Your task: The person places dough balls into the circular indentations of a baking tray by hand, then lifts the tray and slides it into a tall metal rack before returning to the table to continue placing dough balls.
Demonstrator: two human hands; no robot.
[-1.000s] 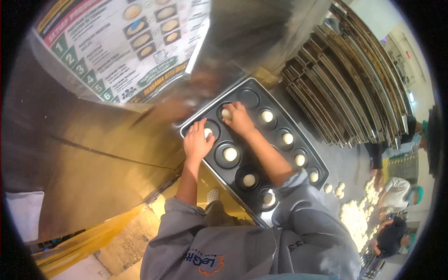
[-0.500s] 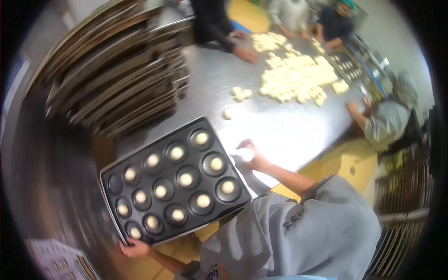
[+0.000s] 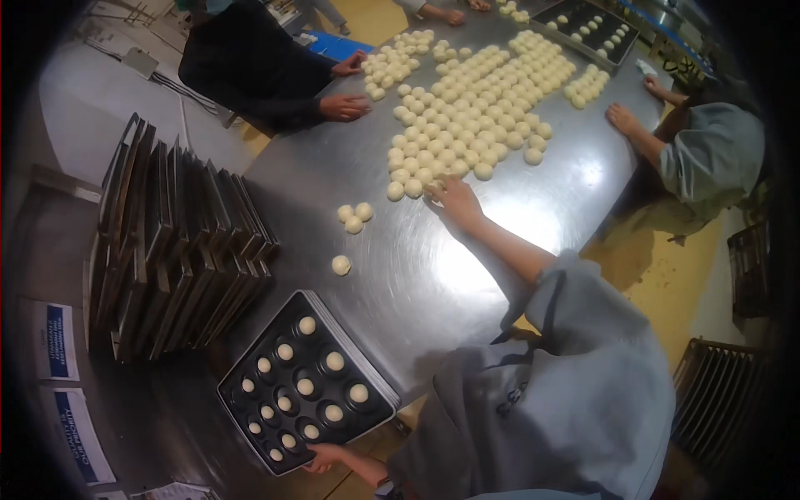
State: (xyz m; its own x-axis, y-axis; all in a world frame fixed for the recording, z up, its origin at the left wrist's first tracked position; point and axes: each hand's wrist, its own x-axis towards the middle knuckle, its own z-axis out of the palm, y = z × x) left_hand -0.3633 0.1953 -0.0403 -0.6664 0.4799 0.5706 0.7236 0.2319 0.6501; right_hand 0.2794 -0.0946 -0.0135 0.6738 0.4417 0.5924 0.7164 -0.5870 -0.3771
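Note:
A dark baking tray [image 3: 321, 354] with round wells tilts at the table's near left, a pale dough ball [image 3: 305, 387] in nearly every well. At the tray's near edge, my left hand [image 3: 323, 457] is closed on the rim. My right hand [image 3: 454, 200] reaches out to the near edge of a large group of dough balls [image 3: 467, 125] on the steel table [image 3: 392, 308]. Its fingers curl round a ball at that edge, which they partly cover. Between tray and group lie a few loose dough balls [image 3: 353, 225].
Stacked metal trays [image 3: 179, 250] stand on the left. A person in dark sleeves [image 3: 258, 67] has hands beside the dough at the far left. Another person in grey [image 3: 712, 150] works at the right edge. A filled tray [image 3: 587, 29] lies at the far right.
My right hand has moved from beside the tray, away from me, to the dough group. My left hand stays at the tray's rim. The whole view has shifted and turned.

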